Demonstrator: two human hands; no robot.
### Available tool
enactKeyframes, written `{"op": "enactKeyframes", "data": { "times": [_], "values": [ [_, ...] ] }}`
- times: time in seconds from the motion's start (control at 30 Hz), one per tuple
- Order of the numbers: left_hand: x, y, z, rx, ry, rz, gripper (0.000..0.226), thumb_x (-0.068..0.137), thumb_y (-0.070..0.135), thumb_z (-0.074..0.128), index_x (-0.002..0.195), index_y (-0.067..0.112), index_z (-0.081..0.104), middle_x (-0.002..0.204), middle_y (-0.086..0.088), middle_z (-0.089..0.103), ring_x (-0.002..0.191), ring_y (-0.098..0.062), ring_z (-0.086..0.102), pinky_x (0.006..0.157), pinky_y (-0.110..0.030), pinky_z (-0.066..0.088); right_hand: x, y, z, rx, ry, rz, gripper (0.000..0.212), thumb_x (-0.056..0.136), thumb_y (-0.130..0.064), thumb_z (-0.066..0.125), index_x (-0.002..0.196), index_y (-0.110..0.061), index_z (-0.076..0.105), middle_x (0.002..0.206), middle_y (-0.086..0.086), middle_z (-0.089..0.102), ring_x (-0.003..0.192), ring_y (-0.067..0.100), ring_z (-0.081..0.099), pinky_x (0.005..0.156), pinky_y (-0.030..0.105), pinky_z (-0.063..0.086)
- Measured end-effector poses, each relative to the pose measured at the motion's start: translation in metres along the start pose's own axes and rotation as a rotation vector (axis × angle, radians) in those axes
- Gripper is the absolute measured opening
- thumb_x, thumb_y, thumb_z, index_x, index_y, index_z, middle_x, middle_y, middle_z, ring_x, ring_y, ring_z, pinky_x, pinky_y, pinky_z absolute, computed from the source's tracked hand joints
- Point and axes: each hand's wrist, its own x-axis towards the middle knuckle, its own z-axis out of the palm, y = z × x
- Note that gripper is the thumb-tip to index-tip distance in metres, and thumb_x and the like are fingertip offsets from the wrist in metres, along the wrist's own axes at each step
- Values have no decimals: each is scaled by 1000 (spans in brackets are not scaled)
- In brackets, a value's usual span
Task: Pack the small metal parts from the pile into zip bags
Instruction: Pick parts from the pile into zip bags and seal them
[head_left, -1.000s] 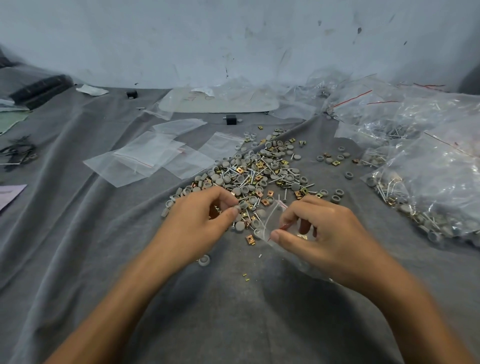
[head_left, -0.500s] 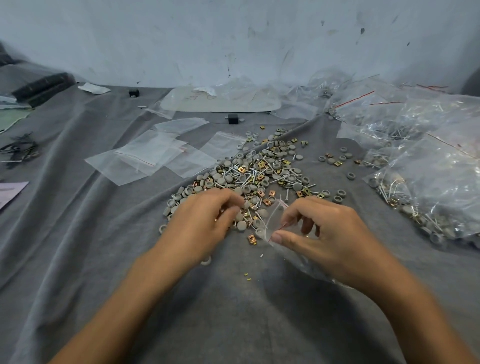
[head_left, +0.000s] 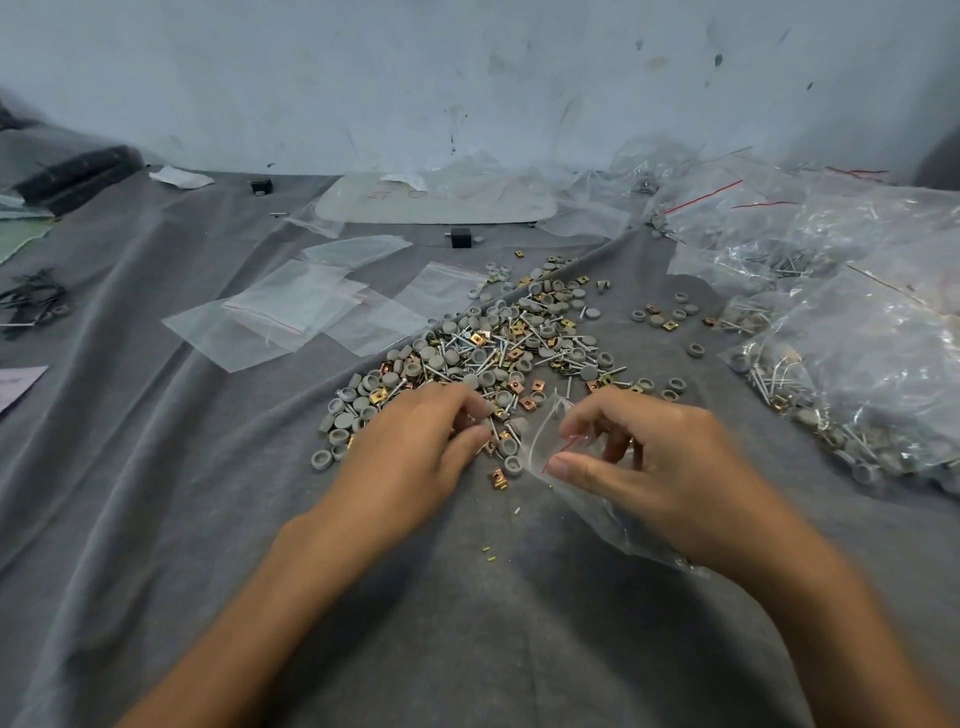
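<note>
Grey cloth covers the desk, with folds running across it. Nearest the camera, both forearms reach forward over the cloth.

Left hand: fingers and thumb are curled together, tips down in the near edge of the pile. The fingers hide whether a part is pinched between them, so this cannot be told.

Right hand: thumb and fingers pinch the mouth of one clear zip bag with a red seal line. The mouth faces the pile and lies just beside the left fingertips. The bag's body trails under the palm onto the cloth.

A brass-coloured clip and a grey cap lie on the cloth between the hands.

Pile: grey round caps, brass-coloured square clips and silver screws, mixed, beyond the hands at desk centre.

Empty zip bags lie flat and overlapping, left of the pile. Filled bags are heaped to its right. A pale, scuffed wall stands behind.
</note>
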Motion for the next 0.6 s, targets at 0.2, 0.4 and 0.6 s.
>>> {"op": "enactKeyframes", "data": {
  "times": [0.2, 0.4, 0.6],
  "values": [
    [-3, 19, 2, -435, -36, 54, 13, 95, 32, 69, 107, 34, 67, 83, 15, 60, 71, -4, 57, 64, -19, 44, 1, 3, 7, -32, -32, -11, 35, 72, -67, 66, 98, -45, 59, 101, -31, 59, 90, -1, 58, 70, 11, 43],
    [-3, 18, -3, -602, -93, 32, 16, 90, 35, 71, 105, 30, 73, 80, 14, 64, 72, -11, 61, 66, -27, 49, 1, 5, 6, 26, 35, -21, 42, 70, -73, 63, 97, -41, 60, 95, -25, 63, 82, 7, 63, 67, 17, 48],
    [-1, -2, -17, -233, 55, -28, 8, 96, 31, 66, 97, 35, 73, 83, 15, 68, 79, -3, 61, 75, -33, 50, -1, 7, -4, 74, 111, -22, 22, 83, -54, 67, 88, -32, 65, 78, -24, 64, 66, 3, 57, 60, 11, 39]
  ]
}}
